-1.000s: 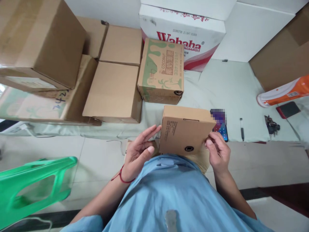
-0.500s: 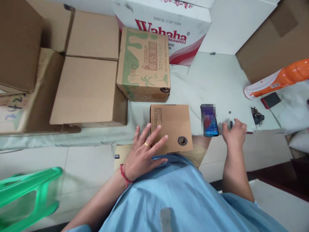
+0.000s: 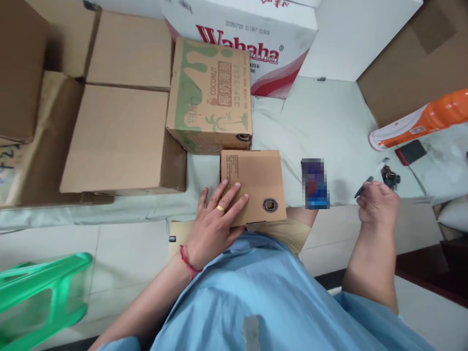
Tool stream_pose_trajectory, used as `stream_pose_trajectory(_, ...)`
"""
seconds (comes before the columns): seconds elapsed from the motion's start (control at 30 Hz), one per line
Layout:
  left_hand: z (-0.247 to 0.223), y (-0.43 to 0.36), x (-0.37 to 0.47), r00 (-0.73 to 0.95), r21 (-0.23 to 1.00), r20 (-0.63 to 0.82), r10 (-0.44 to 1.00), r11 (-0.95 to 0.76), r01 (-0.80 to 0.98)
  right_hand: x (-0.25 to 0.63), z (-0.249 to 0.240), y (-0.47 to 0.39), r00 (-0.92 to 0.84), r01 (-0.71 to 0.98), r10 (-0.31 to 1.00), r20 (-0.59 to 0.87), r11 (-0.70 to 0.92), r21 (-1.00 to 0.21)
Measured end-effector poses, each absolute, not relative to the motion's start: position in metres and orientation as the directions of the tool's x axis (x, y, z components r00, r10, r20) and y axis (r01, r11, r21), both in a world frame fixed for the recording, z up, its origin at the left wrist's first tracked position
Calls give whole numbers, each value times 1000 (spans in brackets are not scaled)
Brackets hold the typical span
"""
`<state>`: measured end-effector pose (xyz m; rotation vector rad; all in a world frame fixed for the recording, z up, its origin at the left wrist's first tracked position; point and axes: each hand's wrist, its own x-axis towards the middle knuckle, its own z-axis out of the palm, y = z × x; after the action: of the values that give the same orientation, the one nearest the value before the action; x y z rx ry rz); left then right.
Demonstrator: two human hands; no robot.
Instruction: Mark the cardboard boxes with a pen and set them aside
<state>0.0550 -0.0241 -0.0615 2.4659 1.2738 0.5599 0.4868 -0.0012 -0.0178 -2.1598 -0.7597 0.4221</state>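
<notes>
A small brown cardboard box (image 3: 258, 178), with fine print and a dark round mark on top, sits at the near edge of the cloth-covered surface. My left hand (image 3: 217, 214) lies over its left near corner, fingers stretched out on the top face and thumb by the near side. My right hand (image 3: 378, 204) is closed round a slim dark pen (image 3: 363, 187) at the right, its tip pointing left and toward me. A phone (image 3: 315, 183) lies between the box and my right hand.
Larger cartons (image 3: 117, 136) and a coconut box (image 3: 212, 92) stand at the left and behind. A Wahaha carton (image 3: 270, 63) is at the back. To the right are an orange bottle (image 3: 424, 119), a dark red-edged case (image 3: 411, 152) and keys (image 3: 390, 177). A green stool (image 3: 47, 287) stands at lower left.
My right hand has picked the pen up from the cloth and moved right with it. My left hand has settled onto the small box, which is shifted slightly away from me.
</notes>
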Motion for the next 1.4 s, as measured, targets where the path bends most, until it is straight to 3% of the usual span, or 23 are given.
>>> stream_pose_trajectory(0.1, -56, -25, 58, 486, 473, 228, 844, -532, 703, 459, -5, -9, 575, 114, 803, -155, -267, -957)
stream_pose_trajectory(0.17, -53, -25, 61, 479, 501, 298, 826, -562, 658, 431, -4, -12, 385, -155, 908, -163, -111, -982)
stream_pose_trajectory(0.23, -50, -22, 65, 477, 526, 394, 785, -619, 584, 398, -8, -15, 289, -268, 947, -139, -59, -962)
stream_pose_trajectory(0.33, -52, -13, 74, 485, 543, 460, 743, -668, 509, 350, -21, -21, 256, -134, 960, -109, -77, -988)
stream_pose_trajectory(0.47, -64, -4, 85, 485, 571, 412, 771, -634, 522, 314, -35, -32, 182, 160, 983, -10, -39, -986)
stream_pose_trajectory(0.6, -71, -3, 89, 442, 618, 403, 802, -594, 515, 308, -37, -35, 166, 384, 981, 100, 29, -923)
stream_pose_trajectory(0.77, -69, -3, 90, 437, 565, 465, 770, -638, 524, 303, -31, -31, 81, 586, 976, 201, 117, -802)
stream_pose_trajectory(1.03, -66, -1, 92, 437, 514, 484, 758, -651, 559, 294, -28, -29, 29, 651, 957, 290, 202, -732)
stream_pose_trajectory(1.4, -65, -1, 92, 430, 477, 514, 742, -664, 576, 298, -25, -35, -91, 622, 951, 297, 287, -728)
